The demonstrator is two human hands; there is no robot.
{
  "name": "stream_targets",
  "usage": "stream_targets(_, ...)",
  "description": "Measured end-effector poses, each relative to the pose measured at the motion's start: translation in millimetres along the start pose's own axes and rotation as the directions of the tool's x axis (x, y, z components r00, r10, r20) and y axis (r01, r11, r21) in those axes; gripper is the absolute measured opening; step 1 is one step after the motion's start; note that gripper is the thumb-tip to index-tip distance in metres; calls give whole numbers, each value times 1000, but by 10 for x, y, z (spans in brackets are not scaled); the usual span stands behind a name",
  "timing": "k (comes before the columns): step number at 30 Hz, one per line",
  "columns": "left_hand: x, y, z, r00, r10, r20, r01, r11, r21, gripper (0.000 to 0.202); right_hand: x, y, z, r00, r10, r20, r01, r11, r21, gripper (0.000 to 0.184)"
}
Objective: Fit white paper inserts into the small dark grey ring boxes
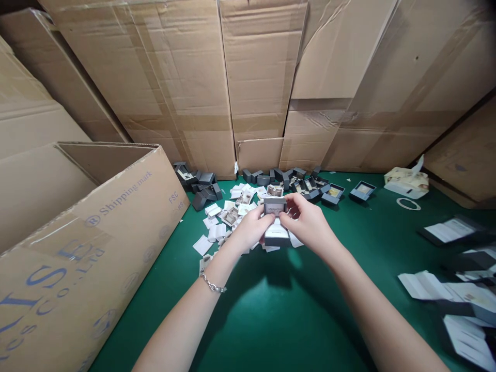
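Note:
Between both hands is a small dark jewelry box (276, 239), its lid raised and facing me, with white lining inside its base. My left hand (253, 226) grips the box's left side, the thumb on the lid's inner face. On the right side, my right hand (304, 214) holds the same box, its thumb also at the lid and its fingers curled behind. Lettering on the inner lid is too small to read surely. Just beyond and below the hands lies a pile of white and beige insert pieces (231, 216) on the green table (248, 320).
A large open carton (127, 232) stands at the left. Dark small boxes (207, 188) cluster at the back, and two open ones, including a blue-lined box (362, 191), lie right of them. A tissue pack (406, 181), a white ring (408, 204) and blurred open boxes (451, 230) are at right. Cardboard walls the back.

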State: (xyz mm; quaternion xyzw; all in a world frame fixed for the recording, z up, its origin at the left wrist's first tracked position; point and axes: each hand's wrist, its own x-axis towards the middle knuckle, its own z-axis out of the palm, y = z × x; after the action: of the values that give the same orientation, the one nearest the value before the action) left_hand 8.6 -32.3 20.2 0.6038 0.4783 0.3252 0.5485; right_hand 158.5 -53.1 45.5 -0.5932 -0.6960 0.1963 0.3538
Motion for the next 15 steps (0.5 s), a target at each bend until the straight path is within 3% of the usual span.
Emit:
stream_targets(7,-16,-2,55,999,-27,42,26,999,42,34,-39,-23,-33,997,-53,47,57,994,-88,22)
stream_targets(10,-104,108,32,999,4,37,-11,983,186,41,-32,16,-131,986,-73,150,93,988,-127,18)
stream_targets(11,-179,173,14,997,73,-29,-63,966,250,47,-18,63,-182,978,-69,196,99,984,-149,15)
stream_targets(13,-413,305,-32,952,258,-165,-201,933,298,55,25,222,-317,965,-18,260,75,974,-212,14)
stream_targets(14,-567,356,-54,949,265,-171,-218,943,252,54,51,335,-399,962,29,272,41,968,-249,16)
stream_targets(15,-738,385,-72,969,199,-147,-177,972,152,52,75,467,-489,963,113,243,-34,951,-306,16)
